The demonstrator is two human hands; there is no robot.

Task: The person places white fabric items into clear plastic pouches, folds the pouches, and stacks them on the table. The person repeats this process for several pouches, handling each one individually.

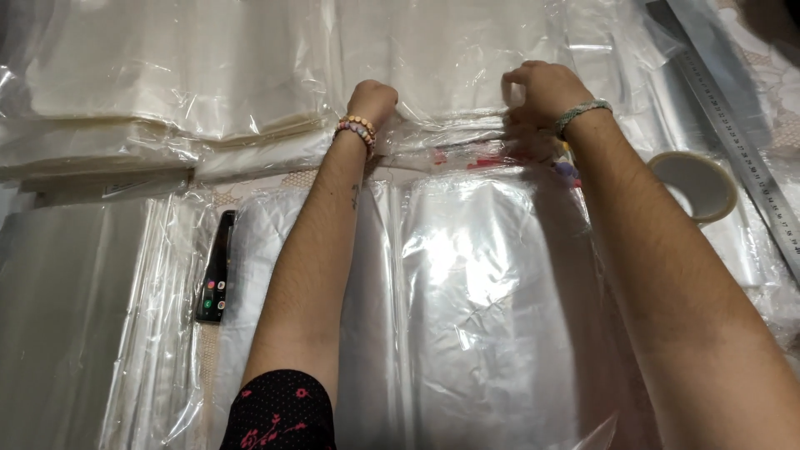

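- Clear plastic everywhere: the worktop (275, 179) is nearly buried, only a strip of patterned cloth shows betw. the sheets.
- Left hand (372, 102) is curled into a fist, grip pressed together on the far edge of the clear plastic bag (467, 292) that lies flat in front of the person.
- Beaded bracelets (357, 129) sit on the left wrist; a small mark shows on the forearm below.
- Right hand (542, 90) is bent over the same edge, fingers bunched & pinching the plastic; fingertips themselves are hidden, so can't tell exactly how much they hold.
- Woven band (582, 113), pale green & white, on the right wrist.
- Bag runs from that far edge back toward the person, under both forearms, shiny w/ creases down its length.
- Just past the pinched edge, something red & purple (500, 158) shows through the plastic; too blurred to tell what.
- Stacks of folded plastic bags (167, 75) lie beyond the hands, top left & centre.
- Black remote (217, 267) w/ coloured buttons lies left of the left forearm, partly under a sheet.
- Tape roll (693, 185) sits right of the right forearm, near it but apart.
- Metal ruler (742, 146) runs diagonally at far right, beside the tape.
- Black sleeve w/ red flowers (279, 412) at the bottom edge, left arm.
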